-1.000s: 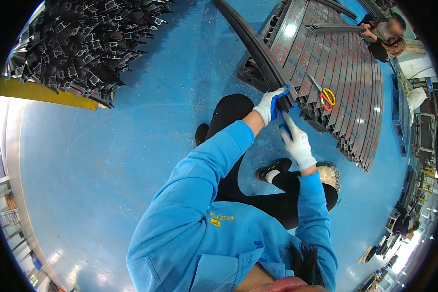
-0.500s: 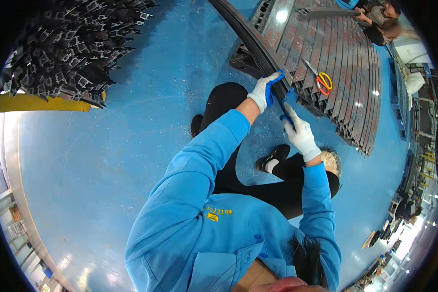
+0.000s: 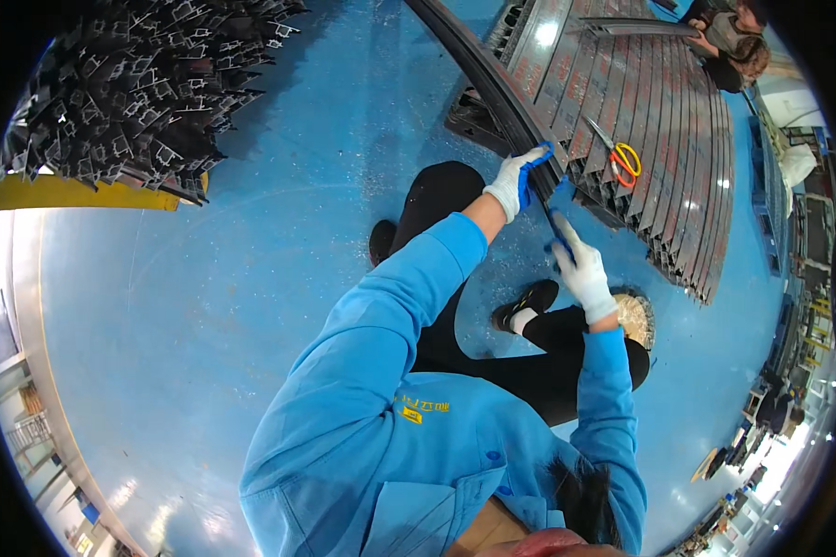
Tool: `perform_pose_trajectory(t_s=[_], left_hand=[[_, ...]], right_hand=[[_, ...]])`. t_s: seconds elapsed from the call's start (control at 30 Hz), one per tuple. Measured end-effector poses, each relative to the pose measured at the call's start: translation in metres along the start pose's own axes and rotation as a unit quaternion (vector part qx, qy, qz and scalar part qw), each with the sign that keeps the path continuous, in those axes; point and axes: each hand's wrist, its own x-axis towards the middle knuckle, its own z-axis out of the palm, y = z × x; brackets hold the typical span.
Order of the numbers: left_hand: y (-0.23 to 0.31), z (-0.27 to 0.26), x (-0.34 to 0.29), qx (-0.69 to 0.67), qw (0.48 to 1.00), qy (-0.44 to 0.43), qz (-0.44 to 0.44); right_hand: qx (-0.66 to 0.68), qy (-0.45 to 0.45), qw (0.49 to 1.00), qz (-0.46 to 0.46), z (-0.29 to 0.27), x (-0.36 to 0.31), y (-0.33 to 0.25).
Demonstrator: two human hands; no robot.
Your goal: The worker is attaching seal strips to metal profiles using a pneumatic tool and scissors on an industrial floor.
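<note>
My left hand [image 3: 518, 183], in a white glove with a blue palm, is closed around a long dark profile bar [image 3: 486, 88] near its lower end. The bar runs up past the top edge, alongside a stack of profiles. Just below the bar's end my right hand [image 3: 585, 277], gloved alike, pinches a thin black strip [image 3: 555, 226] that reaches up to that end. Its fingertips are partly hidden. Scissors [image 3: 622, 163] with one yellow and one red handle loop lie on the stack [image 3: 655, 121], right of my hands.
A big pile of dark profiles [image 3: 139, 102] rests on a yellow support [image 3: 84, 194] at the upper left. At the upper right a co-worker [image 3: 729, 46] handles another long bar. My bent knees flank the blue floor [image 3: 204, 306] before me. Blue racking [image 3: 762, 200] stands farther right.
My right hand has moved slightly down, away from the bar's end, and more of the black strip shows between. My left hand keeps its hold. The co-worker has shifted position.
</note>
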Motion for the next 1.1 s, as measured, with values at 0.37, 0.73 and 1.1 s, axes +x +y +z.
perform_pose_trajectory(t_s=[0.37,0.73,1.1], left_hand=[[-0.003,0.02,-0.022,0.035,0.997,0.043,-0.052],[0.014,0.057,-0.011,0.021,0.927,0.319,-0.196],[-0.007,0.022,-0.027,0.049,0.998,0.002,-0.044]], right_hand=[[-0.063,0.086,0.986,-0.13,0.009,0.02,0.0],[-0.114,0.032,0.992,-0.043,0.005,0.016,-0.001],[-0.061,0.021,0.997,-0.044,0.005,0.017,0.006]])
